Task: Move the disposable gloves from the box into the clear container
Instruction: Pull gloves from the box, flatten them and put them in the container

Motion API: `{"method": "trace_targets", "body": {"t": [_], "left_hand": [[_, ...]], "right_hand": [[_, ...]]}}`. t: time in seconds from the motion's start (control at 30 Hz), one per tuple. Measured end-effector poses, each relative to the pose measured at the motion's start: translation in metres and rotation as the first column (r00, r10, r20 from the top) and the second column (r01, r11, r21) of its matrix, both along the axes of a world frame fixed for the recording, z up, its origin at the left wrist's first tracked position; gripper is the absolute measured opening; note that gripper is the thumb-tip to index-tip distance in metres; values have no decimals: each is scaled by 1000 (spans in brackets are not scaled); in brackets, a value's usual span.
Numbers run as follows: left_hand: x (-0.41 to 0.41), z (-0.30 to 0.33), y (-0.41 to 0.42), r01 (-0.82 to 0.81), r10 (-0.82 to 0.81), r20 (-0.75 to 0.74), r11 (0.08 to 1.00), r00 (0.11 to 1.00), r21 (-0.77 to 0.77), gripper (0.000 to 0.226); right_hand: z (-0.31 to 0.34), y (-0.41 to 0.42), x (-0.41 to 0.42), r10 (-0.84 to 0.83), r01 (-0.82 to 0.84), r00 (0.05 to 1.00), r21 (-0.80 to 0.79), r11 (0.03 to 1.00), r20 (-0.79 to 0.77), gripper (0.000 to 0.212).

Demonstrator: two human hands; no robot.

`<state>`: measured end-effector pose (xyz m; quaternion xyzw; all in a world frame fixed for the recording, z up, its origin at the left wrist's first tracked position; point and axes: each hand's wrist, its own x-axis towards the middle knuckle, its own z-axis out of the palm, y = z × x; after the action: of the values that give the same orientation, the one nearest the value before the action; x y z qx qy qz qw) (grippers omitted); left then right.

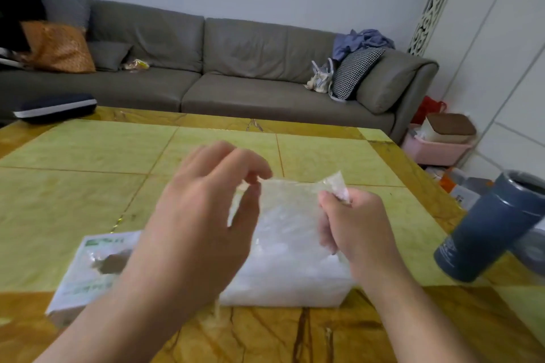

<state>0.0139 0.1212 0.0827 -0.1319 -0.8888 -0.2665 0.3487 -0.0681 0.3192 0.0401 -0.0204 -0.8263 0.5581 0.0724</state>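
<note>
Glove (290,209): a thin clear sheet stretched between both hands, above the clear container (283,283).
Left hand (203,215): thumb and forefinger pinch the glove's left top edge.
Right hand (354,224): fingers curled, gripping its right corner.
Box (94,265): on the table (88,174), left of the container.

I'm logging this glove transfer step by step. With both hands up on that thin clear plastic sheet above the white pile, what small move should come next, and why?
Probably lower the thin clear plastic glove onto the white pile of gloves. The right hand pinches its upper corner and the left hand pinches its other edge, so it hangs spread between them just above the pile. The white cardboard glove box lies to the left.
</note>
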Motion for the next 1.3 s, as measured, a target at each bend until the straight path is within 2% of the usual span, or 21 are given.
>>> {"method": "trace_targets", "body": {"t": [0.07, 0.13, 0.27, 0.33, 0.43, 0.53, 0.67, 0.73, 0.8, 0.9, 1.0, 1.07, 1.13, 1.2, 1.23, 1.3], "left_hand": [[-17, -11, 25, 76, -35, 297, 989, 954, -129, 26], [-35, -30, 35, 74, 59, 517, 970, 854, -232, 34], [-48, -54, 29, 91, 161, 670, 941, 725, -325, 43], [-52, -55, 25, 115, 169, 715, 937, 678, -331, 52], [-56, -50, 23, 140, 174, 750, 932, 638, -335, 68], [-59, -41, 22, 133, 228, 749, 912, 623, -389, 73], [-60, -37, 29, 180, 354, 695, 802, 626, -570, 58], [-63, -40, 34, 223, 377, 699, 764, 608, -606, 54], [-67, -44, 38, 251, 374, 724, 763, 580, -595, 50], [-72, -48, 41, 267, 362, 755, 780, 547, -566, 50], [-74, -51, 40, 276, 340, 778, 798, 529, -536, 50], [-73, -52, 38, 283, 320, 790, 809, 524, -515, 49], [-73, -53, 37, 286, 305, 793, 815, 527, -503, 47], [-72, -53, 37, 292, 294, 787, 813, 542, -504, 44], [-72, -52, 37, 294, 291, 785, 811, 546, -506, 44], [-72, -50, 36, 299, 282, 798, 819, 533, -489, 45]], "right_hand": [[-6, -2, -1, -12, 10, 1000, 50, 999, 28, 40], [-12, -1, -4, -28, 22, 999, 111, 994, 46, 37], [-22, 6, -12, -74, 79, 997, 443, 893, -28, 42], [-24, 10, -15, -89, 107, 994, 527, 843, -59, 41], [-21, 12, -15, -76, 85, 996, 623, 777, -41, 39], [-21, 14, -15, -59, 50, 998, 679, 733, -10, 30], [-16, 14, -11, -74, 48, 997, 744, 666, 2, 21], [-12, 12, -8, -87, 55, 996, 780, 623, 0, 16], [-8, 11, -4, -99, 48, 995, 814, 578, 12, 16], [-1, 7, 1, -102, 26, 994, 823, 567, 39, 13], [4, 5, 6, -85, 66, 996, 823, 564, -22, 56], [10, 1, 11, 10, 76, 995, 800, 595, -102, 60], [15, -6, 17, 168, -41, 982, 769, 638, -86, 39], [14, -13, 20, 279, -206, 960, 725, 657, 20, 17], [11, -14, 21, 304, -264, 949, 720, 642, 77, 16], [2, -15, 19, 310, -350, 928, 762, 544, 204, 28]]}}
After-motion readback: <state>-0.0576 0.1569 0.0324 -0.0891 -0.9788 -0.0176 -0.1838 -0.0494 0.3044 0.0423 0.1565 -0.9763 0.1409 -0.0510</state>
